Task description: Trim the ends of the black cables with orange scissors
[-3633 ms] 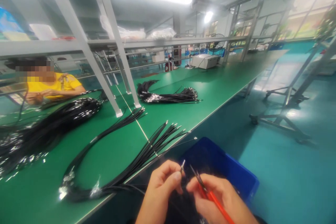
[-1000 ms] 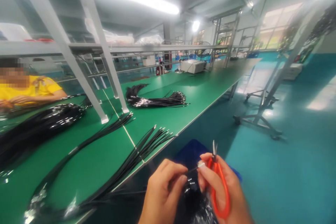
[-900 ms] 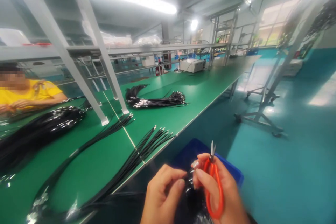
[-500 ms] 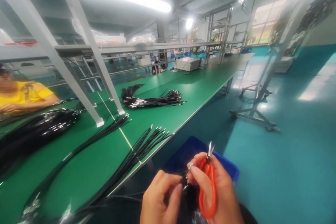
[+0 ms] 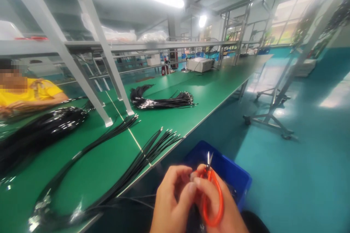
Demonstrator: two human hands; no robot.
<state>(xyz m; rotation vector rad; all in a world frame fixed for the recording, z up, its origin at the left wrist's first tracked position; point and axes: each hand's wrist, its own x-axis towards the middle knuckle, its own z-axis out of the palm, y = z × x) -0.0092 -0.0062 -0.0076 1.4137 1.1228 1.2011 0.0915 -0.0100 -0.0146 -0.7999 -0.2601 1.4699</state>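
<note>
My right hand (image 5: 218, 200) is closed around orange-handled scissors (image 5: 220, 204), whose short blades point up and stand slightly apart. Its thumb and forefinger meet the fingertips of my left hand (image 5: 175, 196), and a small pale piece between them is too blurred to make out. My left hand is closed in a pinch on a thin black cable (image 5: 136, 199), which comes in from the left and is mostly hidden behind the fingers. Beside my hands, a bundle of black cables (image 5: 147, 154) with silvery tips lies along the edge of the green table (image 5: 164, 116).
A blue bin (image 5: 235, 171) stands below, just beyond my hands. More black cable bundles (image 5: 169, 101) lie on the table, with a thick coil (image 5: 54, 127) at left near a person in yellow (image 5: 41, 91). Metal shelf posts (image 5: 90, 80) rise from the tabletop. A wheeled rack (image 5: 273, 116) stands right.
My hands have drawn together, their fingertips now touching. The scissors have shifted a little left and down. The whole view has swung slightly left, showing more of the blue bin.
</note>
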